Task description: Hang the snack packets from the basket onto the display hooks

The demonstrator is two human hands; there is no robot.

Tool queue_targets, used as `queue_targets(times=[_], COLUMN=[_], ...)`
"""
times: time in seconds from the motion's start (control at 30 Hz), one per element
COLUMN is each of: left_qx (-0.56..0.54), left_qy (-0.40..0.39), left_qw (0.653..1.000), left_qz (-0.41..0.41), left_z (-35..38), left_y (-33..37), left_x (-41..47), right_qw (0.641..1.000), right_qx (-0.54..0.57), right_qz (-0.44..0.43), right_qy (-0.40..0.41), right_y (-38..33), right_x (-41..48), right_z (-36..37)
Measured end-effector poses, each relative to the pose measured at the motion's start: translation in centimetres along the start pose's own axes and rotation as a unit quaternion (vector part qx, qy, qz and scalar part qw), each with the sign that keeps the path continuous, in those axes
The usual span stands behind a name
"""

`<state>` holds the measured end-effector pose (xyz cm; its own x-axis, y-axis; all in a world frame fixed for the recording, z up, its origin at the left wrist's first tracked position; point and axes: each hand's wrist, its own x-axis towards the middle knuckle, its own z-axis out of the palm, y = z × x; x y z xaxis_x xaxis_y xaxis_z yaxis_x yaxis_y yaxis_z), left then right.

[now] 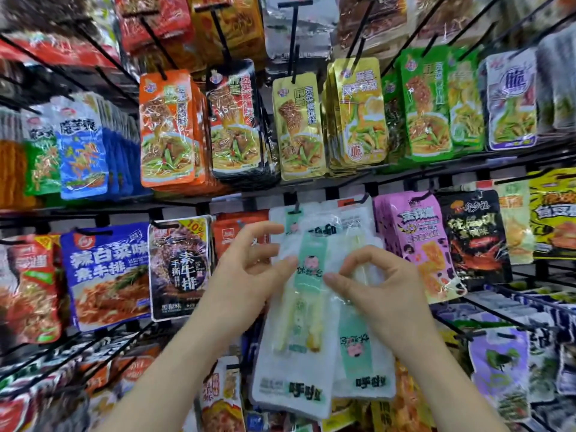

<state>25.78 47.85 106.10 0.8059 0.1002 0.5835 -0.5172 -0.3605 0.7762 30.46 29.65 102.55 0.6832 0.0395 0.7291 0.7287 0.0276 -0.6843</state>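
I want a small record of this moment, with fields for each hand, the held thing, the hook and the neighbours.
left hand: holds white packets at left edge
right hand: pinches the same packets near the middle
held: two seen, green labels, upright before the rack
hook: black, above, bears similar packets
neighbours: purple packets right, dark packet left

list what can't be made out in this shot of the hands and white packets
Head view only:
- Basket: outside the frame.
- Held white packets: hang holes lost in glare and blur; on a hook or not, unclear.
- Their middle: covered by the left hand and right hand.
- Hanging white packets behind: count unclear, overlapped.
- Bottom-row packets: cut off by lower edge, blurred.
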Motion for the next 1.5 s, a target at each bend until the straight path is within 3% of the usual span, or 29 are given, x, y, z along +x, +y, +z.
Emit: queue_targets(times=[0.1,0.2,0.53,0.77,0.93,1.03,1.1,1.17,1.23,1.3,1.37,1.5], left_qx=[0.101,0.074,0.135,0.222,0.315,0.406,0.470,0.487,0.504,0.544,0.566,0.531], left_qy=[0.103,0.163,0.196,0.160,0.127,0.144,0.153,0.130,0.063,-0.002,-0.027,-0.035], left_qw=[0.983,0.967,0.946,0.949,0.928,0.885,0.838,0.816,0.817,0.815,0.808,0.832], left_qz=[0.117,0.183,0.221,0.158,0.152,0.177,0.232,0.284,0.273,0.198,0.162,0.155], left_z=[1.8,2.1,3.1,2.9,2.8,3.0,3.3,3.8,4.1,4.2,4.0,4.1], left_y=[-0.6,-0.5,-0.5,-1.8,-1.9,-2.5,-3.6,-5.0,-5.4,-5.2,-5.3,-5.3], left_x=[2.1,3.0,5.1,6.8,6.8,6.1,5.2,4.0,3.1,3.2,3.8,4.4], right_qw=[0.999,0.999,0.998,0.995,0.990,0.983,0.980,0.979,0.984,0.990,0.995,0.999], right_qx=[-0.039,-0.033,-0.058,-0.102,-0.141,-0.177,-0.192,-0.192,-0.163,-0.115,-0.071,-0.036], right_qz=[-0.016,-0.008,-0.018,-0.013,-0.023,-0.042,-0.049,-0.055,-0.058,-0.046,-0.023,0.004], right_qy=[-0.010,0.025,-0.010,-0.010,-0.004,0.012,0.027,0.036,0.047,0.062,0.068,0.035], right_y=[0.0,0.0,0.0,0.5,0.8,0.8,0.8,0.8,0.9,1.0,1.5,2.6], right_x=[0.2,0.6,1.6,2.1,2.1,1.7,1.4,1.0,0.7,0.5,0.6,0.5], right_z=[0.5,-0.3,-0.8,-0.8,-1.2,-2.0,-2.6,-3.2,-3.8,-4.2,-4.3,-3.2])
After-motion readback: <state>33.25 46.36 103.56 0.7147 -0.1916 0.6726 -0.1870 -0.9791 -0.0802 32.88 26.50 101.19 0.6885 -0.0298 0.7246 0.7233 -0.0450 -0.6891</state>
